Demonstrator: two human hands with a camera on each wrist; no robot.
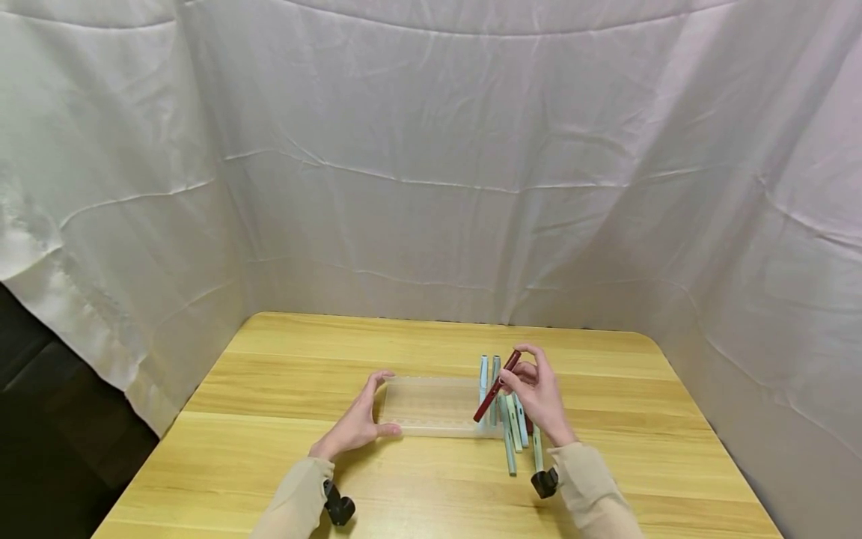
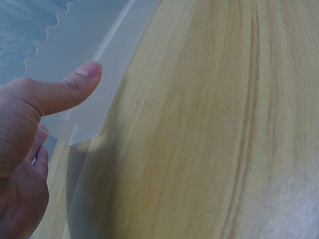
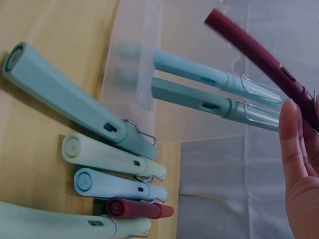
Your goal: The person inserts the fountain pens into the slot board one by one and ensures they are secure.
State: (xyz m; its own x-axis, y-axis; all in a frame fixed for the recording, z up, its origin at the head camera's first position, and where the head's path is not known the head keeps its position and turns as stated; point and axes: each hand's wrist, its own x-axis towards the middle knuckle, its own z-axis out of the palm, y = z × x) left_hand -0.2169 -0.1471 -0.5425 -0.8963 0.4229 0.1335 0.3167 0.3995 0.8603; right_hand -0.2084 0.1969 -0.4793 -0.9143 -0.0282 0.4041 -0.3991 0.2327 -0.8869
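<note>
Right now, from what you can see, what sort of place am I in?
Perhaps a makeshift filming booth, though I can't be sure: pale curtains hang behind and on both sides of a wood-grain table, and a small black device sits at each wrist.

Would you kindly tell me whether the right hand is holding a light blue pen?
No, the right hand is gripping a dark red pen between thumb and fingers.

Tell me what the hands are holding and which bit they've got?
The right hand pinches a dark red pen by its clip end. The left hand grips the clear tray around its left end, thumb on the near side.
</note>
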